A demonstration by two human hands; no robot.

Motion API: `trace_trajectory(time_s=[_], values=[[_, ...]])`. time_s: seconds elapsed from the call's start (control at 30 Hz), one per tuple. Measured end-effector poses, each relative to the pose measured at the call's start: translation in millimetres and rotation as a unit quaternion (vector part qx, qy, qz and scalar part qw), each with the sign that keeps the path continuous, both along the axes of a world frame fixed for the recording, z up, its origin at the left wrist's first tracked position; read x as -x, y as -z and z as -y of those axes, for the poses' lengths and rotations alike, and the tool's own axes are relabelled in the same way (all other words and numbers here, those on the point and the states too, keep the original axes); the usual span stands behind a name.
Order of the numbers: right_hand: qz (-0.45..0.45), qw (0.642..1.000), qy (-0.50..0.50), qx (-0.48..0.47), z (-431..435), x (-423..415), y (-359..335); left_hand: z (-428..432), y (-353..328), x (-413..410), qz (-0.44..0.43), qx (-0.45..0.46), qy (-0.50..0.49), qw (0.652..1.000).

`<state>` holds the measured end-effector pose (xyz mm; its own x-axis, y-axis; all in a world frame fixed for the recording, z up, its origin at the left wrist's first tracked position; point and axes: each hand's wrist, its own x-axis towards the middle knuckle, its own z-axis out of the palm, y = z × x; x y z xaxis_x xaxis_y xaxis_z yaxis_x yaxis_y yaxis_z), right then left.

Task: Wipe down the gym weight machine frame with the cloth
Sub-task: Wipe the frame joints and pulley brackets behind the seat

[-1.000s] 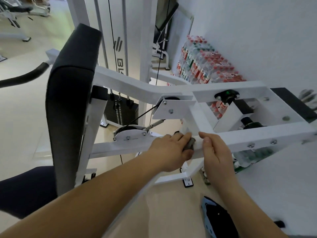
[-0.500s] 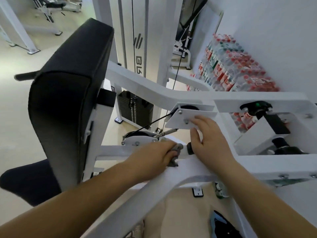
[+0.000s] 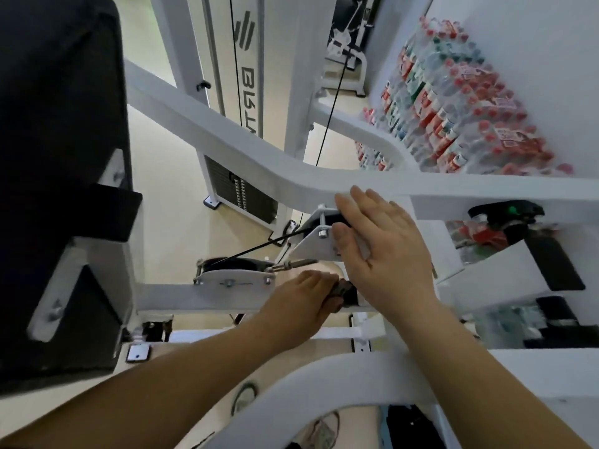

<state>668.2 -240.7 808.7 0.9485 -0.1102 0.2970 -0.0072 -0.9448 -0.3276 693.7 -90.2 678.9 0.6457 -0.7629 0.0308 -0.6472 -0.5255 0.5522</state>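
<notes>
Grey crumpled cloth (image 3: 339,290) sat just below the centre of the picture, bunched small inside the left hand (image 3: 301,307). That hand's grip was curled tight around it, pressing it onto a lower bar of the weight machine frame (image 3: 181,296). The cloth looked soft, light and limp, probably best held wadded in the palm so that it would not snag on bolts or the black cable (image 3: 256,250). The right hand (image 3: 379,254) lay flat with its grip apart and fingers straight, resting on a white pulley bracket (image 3: 311,246) just above. The frame was glossy white painted metal and looked rigid and heavy. A black padded backrest (image 3: 58,157) filled the left of the picture, and stacked water bottles (image 3: 453,108) filled the upper right.
</notes>
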Motion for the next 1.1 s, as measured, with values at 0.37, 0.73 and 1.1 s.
trace_trajectory(time_s=[0.37,0.73,1.1], values=[[-0.051,0.994,0.092,-0.027,1.1,0.1,-2.4,10.9,52.3,-3.4,0.068,-0.174,0.049,0.981],[-0.058,0.992,0.104,-0.038,-0.9,0.8,-2.8,17.1,43.1,0.6,0.022,-0.159,0.052,0.986],[-0.052,0.993,0.101,-0.035,0.0,-1.4,-4.0,-39.9,79.0,-8.6,0.215,-0.159,0.100,0.959]])
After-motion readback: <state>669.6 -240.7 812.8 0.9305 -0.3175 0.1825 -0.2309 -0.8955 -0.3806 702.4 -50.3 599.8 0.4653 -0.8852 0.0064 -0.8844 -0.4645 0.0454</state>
